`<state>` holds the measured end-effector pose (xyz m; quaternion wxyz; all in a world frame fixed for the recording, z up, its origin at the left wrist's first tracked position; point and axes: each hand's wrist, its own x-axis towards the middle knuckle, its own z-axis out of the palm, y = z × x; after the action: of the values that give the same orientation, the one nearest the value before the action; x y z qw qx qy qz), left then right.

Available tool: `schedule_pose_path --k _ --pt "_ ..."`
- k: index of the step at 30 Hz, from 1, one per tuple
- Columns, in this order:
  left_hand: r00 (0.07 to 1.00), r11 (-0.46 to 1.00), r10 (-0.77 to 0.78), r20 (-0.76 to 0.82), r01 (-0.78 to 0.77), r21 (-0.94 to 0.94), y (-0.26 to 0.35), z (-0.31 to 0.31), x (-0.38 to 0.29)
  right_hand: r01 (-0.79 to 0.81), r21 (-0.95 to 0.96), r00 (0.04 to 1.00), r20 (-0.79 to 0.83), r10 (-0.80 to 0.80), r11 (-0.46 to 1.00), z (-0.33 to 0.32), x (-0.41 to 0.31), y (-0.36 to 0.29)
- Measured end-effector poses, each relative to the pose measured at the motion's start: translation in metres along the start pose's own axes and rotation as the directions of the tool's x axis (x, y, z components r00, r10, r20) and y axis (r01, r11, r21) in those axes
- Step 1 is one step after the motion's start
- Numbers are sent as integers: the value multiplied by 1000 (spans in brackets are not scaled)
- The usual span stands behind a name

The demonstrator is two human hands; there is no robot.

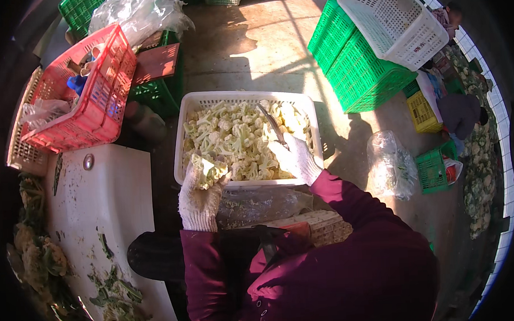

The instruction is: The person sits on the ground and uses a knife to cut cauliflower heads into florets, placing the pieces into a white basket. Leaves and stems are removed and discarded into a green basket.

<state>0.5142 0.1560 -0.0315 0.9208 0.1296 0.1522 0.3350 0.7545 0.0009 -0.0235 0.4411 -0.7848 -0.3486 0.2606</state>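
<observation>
My left hand [200, 201], in a white knit glove, grips a piece of cauliflower [210, 170] over the near left corner of a white plastic crate [251, 185]. Cut cauliflower florets [234, 131] fill much of that crate. In my gloved right hand [296, 158] is a knife [271, 122], its curved blade pointing up and away from me above the florets. My fingers cover the knife's handle. The two hands are apart, the right one over the crate's near right part.
Left stands a white table [125, 187] with leaf scraps [116, 291], and beyond it a red crate [112, 89] holding bags. Green crates [360, 70] with a white crate [397, 21] on top stand at far right. A plastic bag [390, 165] lies right; a person [459, 113] bends near cauliflower heads [479, 185].
</observation>
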Motion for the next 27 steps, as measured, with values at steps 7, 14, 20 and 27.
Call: schedule_pose_path --k 7,14,20,27 --pt "997 975 71 -13 -66 214 13 34 -14 291 -96 937 229 -263 952 25 -39 -91" --pt "999 821 34 -31 -10 571 10 44 -22 621 -318 783 288 -551 717 36 -15 -93" --pt "988 729 99 -121 11 685 11 38 -24 -201 549 968 238 78 812 71 -6 -97" --pt "952 774 279 -127 -145 616 6 14 -10 -199 356 958 265 105 913 71 -27 -92"
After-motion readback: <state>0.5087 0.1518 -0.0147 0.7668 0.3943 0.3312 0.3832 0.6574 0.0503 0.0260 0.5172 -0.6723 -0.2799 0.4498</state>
